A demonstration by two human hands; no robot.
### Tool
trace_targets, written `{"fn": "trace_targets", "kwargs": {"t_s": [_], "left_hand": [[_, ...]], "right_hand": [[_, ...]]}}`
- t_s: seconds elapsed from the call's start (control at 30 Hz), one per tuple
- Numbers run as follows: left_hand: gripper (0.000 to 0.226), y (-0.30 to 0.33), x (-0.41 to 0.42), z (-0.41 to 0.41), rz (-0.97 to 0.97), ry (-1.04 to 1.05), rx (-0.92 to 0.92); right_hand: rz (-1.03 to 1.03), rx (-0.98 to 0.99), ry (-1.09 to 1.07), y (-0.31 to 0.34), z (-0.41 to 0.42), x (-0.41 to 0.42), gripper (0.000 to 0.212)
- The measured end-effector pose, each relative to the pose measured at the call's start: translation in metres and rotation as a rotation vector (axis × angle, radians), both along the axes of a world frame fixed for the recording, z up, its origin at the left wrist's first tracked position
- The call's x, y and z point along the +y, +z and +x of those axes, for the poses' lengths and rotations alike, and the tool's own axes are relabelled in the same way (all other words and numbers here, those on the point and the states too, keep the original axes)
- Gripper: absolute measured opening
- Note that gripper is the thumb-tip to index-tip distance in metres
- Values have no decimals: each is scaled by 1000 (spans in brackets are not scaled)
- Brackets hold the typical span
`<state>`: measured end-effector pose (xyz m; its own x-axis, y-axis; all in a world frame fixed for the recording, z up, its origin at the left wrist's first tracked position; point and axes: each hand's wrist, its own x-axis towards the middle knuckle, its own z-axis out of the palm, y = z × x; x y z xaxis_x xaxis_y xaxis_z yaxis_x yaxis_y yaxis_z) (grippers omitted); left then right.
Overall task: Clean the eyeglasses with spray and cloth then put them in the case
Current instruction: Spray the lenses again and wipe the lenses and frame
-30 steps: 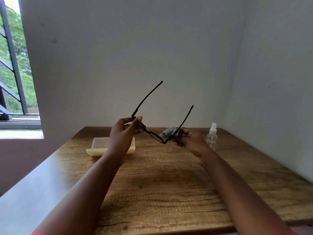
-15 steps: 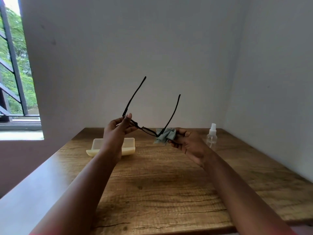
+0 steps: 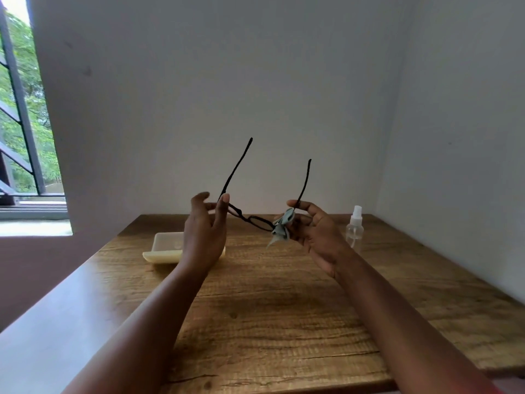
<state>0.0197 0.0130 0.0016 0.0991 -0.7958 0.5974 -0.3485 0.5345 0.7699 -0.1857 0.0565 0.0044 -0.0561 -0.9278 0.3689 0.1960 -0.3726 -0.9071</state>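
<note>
Black-framed eyeglasses (image 3: 257, 220) hang in the air above the table, both temples pointing up. My left hand (image 3: 205, 234) pinches the frame's left corner with thumb and fingers. My right hand (image 3: 315, 230) presses a small grey-green cloth (image 3: 281, 227) around the right lens and holds that side. A pale yellow open case (image 3: 162, 250) lies on the table behind my left hand, partly hidden by it. A clear spray bottle (image 3: 354, 227) with a white nozzle stands upright to the right of my right hand.
The wooden table (image 3: 270, 308) fills the lower view and fits into a corner of white walls. A barred window (image 3: 20, 115) is at the far left. Bare tabletop lies under and in front of my forearms.
The glasses have tilted, so their temples now point more upright. My right hand with the cloth has turned and shifted slightly along the right lens. My left hand stays on the frame.
</note>
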Motion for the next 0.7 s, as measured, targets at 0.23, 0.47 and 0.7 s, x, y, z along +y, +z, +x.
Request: {"fn": "trace_targets", "kwargs": {"t_s": [0.23,0.47,0.7], "left_hand": [[52,5,13,-3,-624,132,-532],[61,-7,13,-22,-616,160,-914],[54,-7,11,-22,-479,116,-754]], "right_hand": [[-1,-140,-72,3,4,0,46],[1,-122,-98,3,13,5,52],[-49,-112,-34,4,18,7,55]]}}
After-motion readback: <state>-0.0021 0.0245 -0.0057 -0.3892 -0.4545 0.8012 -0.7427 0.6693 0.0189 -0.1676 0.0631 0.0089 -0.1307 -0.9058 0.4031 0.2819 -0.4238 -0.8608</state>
